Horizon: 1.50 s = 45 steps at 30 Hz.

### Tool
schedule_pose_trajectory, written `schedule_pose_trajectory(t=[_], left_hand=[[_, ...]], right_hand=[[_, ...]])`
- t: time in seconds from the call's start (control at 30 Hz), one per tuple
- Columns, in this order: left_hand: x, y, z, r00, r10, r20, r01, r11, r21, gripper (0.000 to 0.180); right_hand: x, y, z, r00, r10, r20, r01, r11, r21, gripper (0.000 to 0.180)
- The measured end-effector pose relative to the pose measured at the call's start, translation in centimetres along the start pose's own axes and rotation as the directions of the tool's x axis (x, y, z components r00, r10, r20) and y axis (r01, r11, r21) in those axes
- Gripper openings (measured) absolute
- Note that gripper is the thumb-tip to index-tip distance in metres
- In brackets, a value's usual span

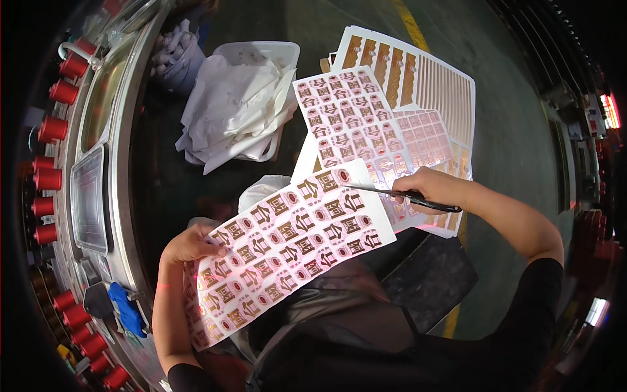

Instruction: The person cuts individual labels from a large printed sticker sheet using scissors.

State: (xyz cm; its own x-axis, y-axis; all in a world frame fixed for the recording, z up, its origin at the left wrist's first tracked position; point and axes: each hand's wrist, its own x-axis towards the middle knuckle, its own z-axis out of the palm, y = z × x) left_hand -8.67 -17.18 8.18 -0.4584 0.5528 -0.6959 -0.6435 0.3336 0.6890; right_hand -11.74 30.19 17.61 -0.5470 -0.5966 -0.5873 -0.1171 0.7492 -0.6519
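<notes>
A sheet of printed labels [290, 238], white with gold and pink marks in rows, slants across my lap. My left hand [191, 245] grips its left side, thumb on top and fingers partly hidden behind. Black-handled scissors [431, 204] sit in my right hand [439, 188], fingers wrapped round the handles. Their blades point left and lie at the sheet's upper right part, near its edge. Just beyond the scissors, another printed sheet [346, 117] with the same pattern lies on top of a pile.
Under it are larger sheets [447, 98] with gold strips and stripes. A pale plastic bin [287, 55] holds crumpled white paper [228, 104], beside a bucket [179, 68]. Along the left runs a metal bench [124, 215] with red spools [49, 179], a tap [78, 52] and a blue cloth [126, 308].
</notes>
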Motion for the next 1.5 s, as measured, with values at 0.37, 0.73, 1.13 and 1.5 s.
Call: schedule_pose_trajectory(t=[0.37, 0.73, 1.13, 1.5], left_hand=[[0.9, -2.6, -1.0, 0.993, -0.122, 0.007, 0.122, 0.991, -0.062, 0.028], [-1.0, -3.2, 0.9, 0.992, -0.129, -0.013, 0.127, 0.988, -0.093, 0.026], [-2.8, -4.3, 1.5, 0.984, -0.168, -0.062, 0.145, 0.951, -0.274, 0.030], [-0.9, -7.1, 0.3, 0.983, 0.002, -0.183, -0.104, 0.827, -0.552, 0.032]], right_hand=[[1.3, 2.3, 3.2, 0.948, -0.261, -0.180, 0.300, 0.921, 0.247, 0.013], [4.9, 2.0, 1.2, 0.955, 0.099, 0.279, -0.256, 0.752, 0.608, 0.027], [10.8, 4.6, 3.3, 0.956, -0.212, 0.203, 0.031, 0.760, 0.649, 0.045], [20.1, 4.3, 6.5, 0.985, -0.119, 0.121, -0.134, -0.102, 0.986, 0.042]])
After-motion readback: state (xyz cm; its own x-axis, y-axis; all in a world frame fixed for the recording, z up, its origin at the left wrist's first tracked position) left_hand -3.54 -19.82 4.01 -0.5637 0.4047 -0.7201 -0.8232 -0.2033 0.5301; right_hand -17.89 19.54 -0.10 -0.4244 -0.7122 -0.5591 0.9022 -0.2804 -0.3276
